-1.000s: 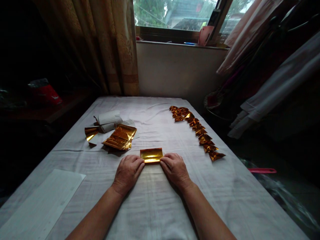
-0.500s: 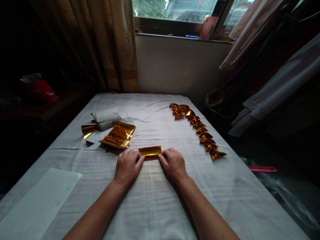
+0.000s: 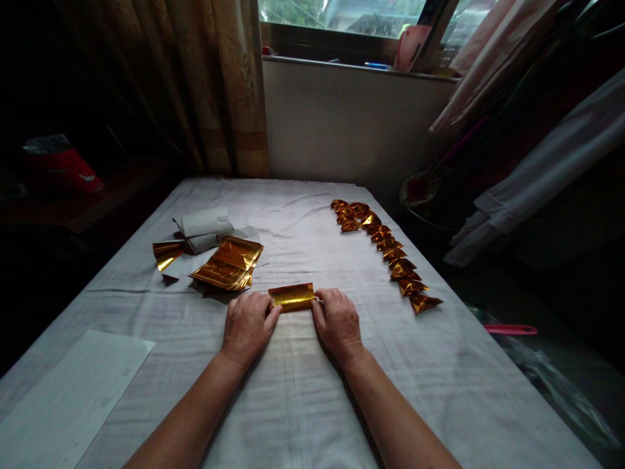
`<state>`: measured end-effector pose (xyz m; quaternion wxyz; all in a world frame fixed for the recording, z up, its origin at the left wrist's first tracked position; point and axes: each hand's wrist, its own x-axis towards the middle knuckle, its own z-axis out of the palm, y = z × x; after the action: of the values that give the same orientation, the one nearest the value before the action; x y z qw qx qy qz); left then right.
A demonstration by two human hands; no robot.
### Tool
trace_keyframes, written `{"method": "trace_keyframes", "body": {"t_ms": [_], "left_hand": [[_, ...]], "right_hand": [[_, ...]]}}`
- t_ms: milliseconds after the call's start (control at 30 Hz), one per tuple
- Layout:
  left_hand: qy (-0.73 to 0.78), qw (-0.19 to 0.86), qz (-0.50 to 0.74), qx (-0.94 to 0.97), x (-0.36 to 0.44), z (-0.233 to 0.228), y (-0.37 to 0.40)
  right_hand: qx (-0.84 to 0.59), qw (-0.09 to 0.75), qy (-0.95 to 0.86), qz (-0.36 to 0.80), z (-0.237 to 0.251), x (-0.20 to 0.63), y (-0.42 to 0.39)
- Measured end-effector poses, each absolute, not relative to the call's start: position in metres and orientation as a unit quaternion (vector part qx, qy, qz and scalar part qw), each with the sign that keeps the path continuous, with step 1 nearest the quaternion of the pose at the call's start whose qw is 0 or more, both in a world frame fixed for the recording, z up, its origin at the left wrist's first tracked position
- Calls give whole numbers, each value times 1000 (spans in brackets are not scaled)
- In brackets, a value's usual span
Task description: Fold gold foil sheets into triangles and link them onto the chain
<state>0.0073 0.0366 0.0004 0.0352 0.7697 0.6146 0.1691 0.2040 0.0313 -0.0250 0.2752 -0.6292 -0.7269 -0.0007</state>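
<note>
**A:** Where are the hands, and what are they on?

**B:** Both rest palm-down on a white cloth-covered table (image 3: 303,391). The left hand (image 3: 248,324) pinches the left end of a narrow gold foil strip (image 3: 291,296); the right hand (image 3: 336,320) pinches its right end.

**A:** How does the strip lie?

**B:** Its long axis runs left to right, spanning the gap between the two hands at the fingertips, just ahead of the knuckles. Neither hand is nearer; each grips one end.

**A:** What else is close?

**B:** Ahead and left of the left hand lies a stack of flat gold sheets (image 3: 227,271). Ahead and right of the right hand, a row of folded gold pieces (image 3: 385,251) trails away.
</note>
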Motion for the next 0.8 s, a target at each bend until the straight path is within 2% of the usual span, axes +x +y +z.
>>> {"method": "trace_keyframes", "body": {"t_ms": [167, 333, 433, 800], "left_hand": [[613, 21, 157, 774, 7, -3, 36], [620, 16, 132, 774, 8, -2, 36], [624, 16, 121, 772, 9, -1, 36], [631, 17, 96, 769, 13, 3, 39]], "right_hand": [[-545, 319, -776, -4, -22, 198, 23], [-600, 376, -703, 64, -31, 199, 27], [-638, 351, -677, 103, -31, 200, 31], [-686, 211, -684, 133, -5, 199, 41]]}}
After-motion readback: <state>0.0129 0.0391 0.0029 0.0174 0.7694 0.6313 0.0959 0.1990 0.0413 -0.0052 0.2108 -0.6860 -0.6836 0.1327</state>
